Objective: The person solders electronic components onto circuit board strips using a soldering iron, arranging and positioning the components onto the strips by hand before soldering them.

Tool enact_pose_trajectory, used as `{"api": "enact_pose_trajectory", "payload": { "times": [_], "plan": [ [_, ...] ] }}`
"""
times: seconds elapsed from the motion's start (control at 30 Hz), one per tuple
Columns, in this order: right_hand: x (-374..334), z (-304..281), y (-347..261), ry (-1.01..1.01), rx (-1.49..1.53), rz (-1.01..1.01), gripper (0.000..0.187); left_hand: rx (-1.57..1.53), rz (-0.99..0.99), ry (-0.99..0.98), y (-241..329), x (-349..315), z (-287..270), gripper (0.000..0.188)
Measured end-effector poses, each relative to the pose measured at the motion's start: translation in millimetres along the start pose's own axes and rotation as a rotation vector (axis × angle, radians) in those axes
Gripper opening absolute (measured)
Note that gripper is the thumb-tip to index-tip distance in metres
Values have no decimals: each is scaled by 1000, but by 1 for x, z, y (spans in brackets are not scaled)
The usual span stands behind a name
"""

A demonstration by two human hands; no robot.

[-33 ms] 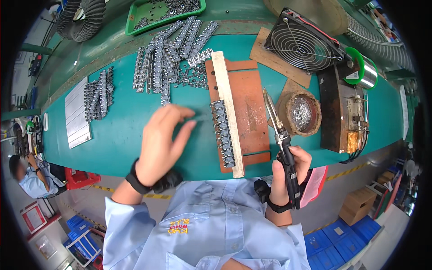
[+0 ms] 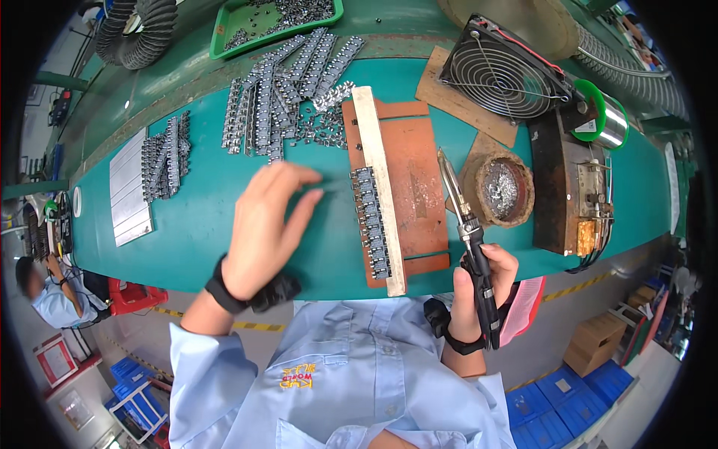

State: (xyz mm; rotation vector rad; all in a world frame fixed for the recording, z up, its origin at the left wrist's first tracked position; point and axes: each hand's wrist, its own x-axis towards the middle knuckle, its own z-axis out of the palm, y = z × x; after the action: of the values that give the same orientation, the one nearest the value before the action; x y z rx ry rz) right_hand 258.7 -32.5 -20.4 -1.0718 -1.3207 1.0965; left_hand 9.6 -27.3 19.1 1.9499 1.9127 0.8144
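Observation:
My right hand (image 2: 482,288) grips a soldering iron (image 2: 473,239) by its black handle, its metal tip pointing up and away from me. Beside the iron lies a reddish-brown board (image 2: 415,187) with a pale wooden strip (image 2: 380,172) along it. A row of small grey-and-black components (image 2: 370,224) stands against the strip's left side. Over the green table left of that row hovers my left hand (image 2: 265,221), thumb and forefinger apart, with nothing visible between them. Its other fingers are partly hidden. Beyond it are strips of components (image 2: 273,97) and loose small parts (image 2: 321,131).
Right of the board stand a round solder-filled dish (image 2: 507,188), a black fan (image 2: 505,71), a green spool of solder wire (image 2: 602,114) and a metal box (image 2: 557,187). A grooved metal plate (image 2: 129,187) lies left; a green tray (image 2: 224,34) of small parts sits far.
My left hand has shifted slightly away from me and a little to the left. My right hand and the soldering iron look almost unmoved.

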Motion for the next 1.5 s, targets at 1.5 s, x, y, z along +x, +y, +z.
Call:
{"api": "enact_pose_trajectory", "payload": {
  "times": [1.5],
  "plan": [
    [1, -5, 4, -34, -40, -63, 36, -1149, -539, -201, 29, -50, 15, 5]
  ]
}}
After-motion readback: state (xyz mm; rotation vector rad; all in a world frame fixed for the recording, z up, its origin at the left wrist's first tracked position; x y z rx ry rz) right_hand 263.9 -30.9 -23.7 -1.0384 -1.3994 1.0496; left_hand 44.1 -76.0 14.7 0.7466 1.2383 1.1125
